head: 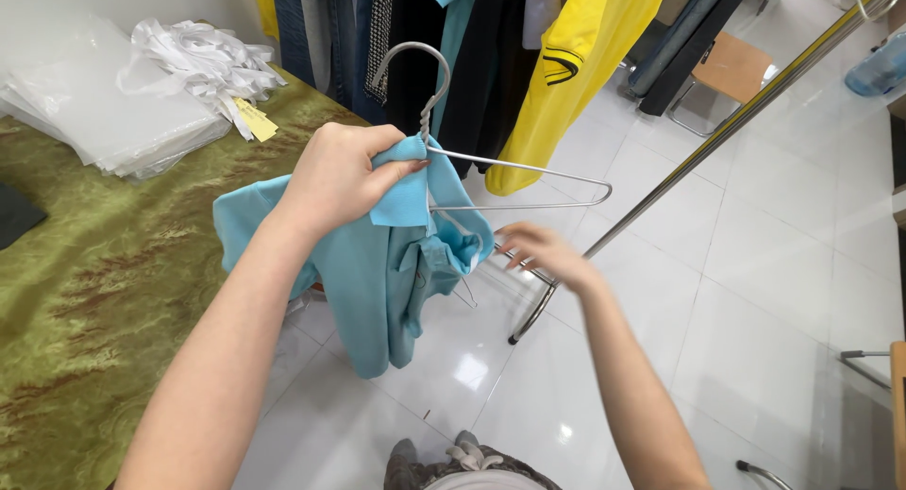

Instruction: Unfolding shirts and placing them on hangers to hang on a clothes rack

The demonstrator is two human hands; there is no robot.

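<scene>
A teal garment (377, 263) and the neck of a wire hanger (491, 174) are pinched together in the left hand (340, 174); the right hand (543, 252), blurred and loosely spread, is held empty at the hem. Only one hanger shoulder appears threaded, the far arm left bare, with dressing judged half done before the clothes rail (755, 103) behind.

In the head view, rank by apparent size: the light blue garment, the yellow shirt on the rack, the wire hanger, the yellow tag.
1. light blue garment
2. yellow shirt, partly cut off by the frame and farther away, so unsure against the first
3. wire hanger
4. yellow tag
</scene>
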